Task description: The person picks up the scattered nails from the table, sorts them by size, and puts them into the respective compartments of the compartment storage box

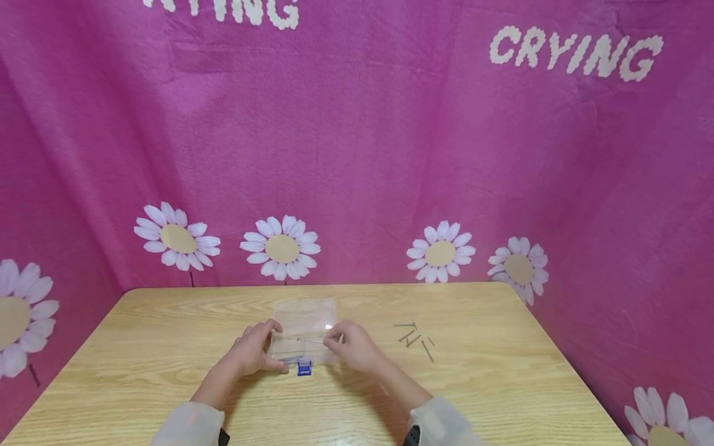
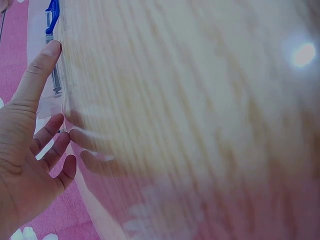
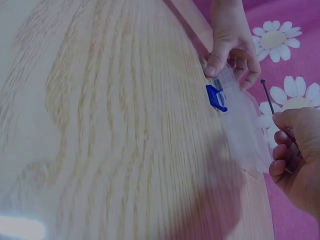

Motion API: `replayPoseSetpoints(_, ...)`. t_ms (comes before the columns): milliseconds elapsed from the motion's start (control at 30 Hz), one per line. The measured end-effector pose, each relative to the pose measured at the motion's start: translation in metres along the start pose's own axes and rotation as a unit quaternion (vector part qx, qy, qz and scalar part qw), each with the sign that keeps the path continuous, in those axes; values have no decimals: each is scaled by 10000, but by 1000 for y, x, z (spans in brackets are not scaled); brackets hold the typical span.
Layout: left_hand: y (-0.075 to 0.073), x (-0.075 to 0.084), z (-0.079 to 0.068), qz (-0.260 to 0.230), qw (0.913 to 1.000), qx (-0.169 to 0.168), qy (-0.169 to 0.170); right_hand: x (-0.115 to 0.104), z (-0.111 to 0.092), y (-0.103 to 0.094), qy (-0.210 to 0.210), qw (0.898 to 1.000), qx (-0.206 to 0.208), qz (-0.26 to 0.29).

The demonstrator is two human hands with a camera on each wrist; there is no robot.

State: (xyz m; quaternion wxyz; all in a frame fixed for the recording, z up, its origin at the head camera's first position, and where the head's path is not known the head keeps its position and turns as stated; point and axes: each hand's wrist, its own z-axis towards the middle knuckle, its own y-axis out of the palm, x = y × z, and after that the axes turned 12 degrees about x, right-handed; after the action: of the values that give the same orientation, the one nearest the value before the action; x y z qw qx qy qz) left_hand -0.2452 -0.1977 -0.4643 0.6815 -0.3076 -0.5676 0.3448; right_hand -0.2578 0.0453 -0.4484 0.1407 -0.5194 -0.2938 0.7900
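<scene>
A clear plastic box (image 1: 304, 314) lies on the table with its lid raised toward the back. Its blue latch (image 1: 304, 369) faces the front edge. My left hand (image 1: 251, 350) grips the box's left end, thumb at the front wall and fingers behind. Between thumb and forefinger, my right hand (image 1: 354, 348) pinches a nail (image 3: 268, 97) over the box's right part, its head pointing left. In the left wrist view, a nail (image 2: 56, 80) shows through the front wall near my left thumb.
Several loose nails (image 1: 409, 337) lie on the wooden table (image 1: 491, 384) to the right of the box. Behind the table hangs a pink cloth (image 1: 357, 155) printed with white flowers.
</scene>
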Motion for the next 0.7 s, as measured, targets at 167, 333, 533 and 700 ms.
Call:
replayPoseSetpoints(167,1,0,1,27,10000,24,-4,-1,2,7,-322,9994,83,-97)
replayPoseSetpoints(333,0,-1,0,27,10000,38,-2,-5,3,13,-222,9997,41,-71)
replayPoseSetpoints(533,1,-1,1,17,10000,41,-8,-9,7,20,-342,9994,58,-90)
replayPoseSetpoints(700,1,-1,1,16,10000,32,45,-11,8,27,-356,9992,17,-158)
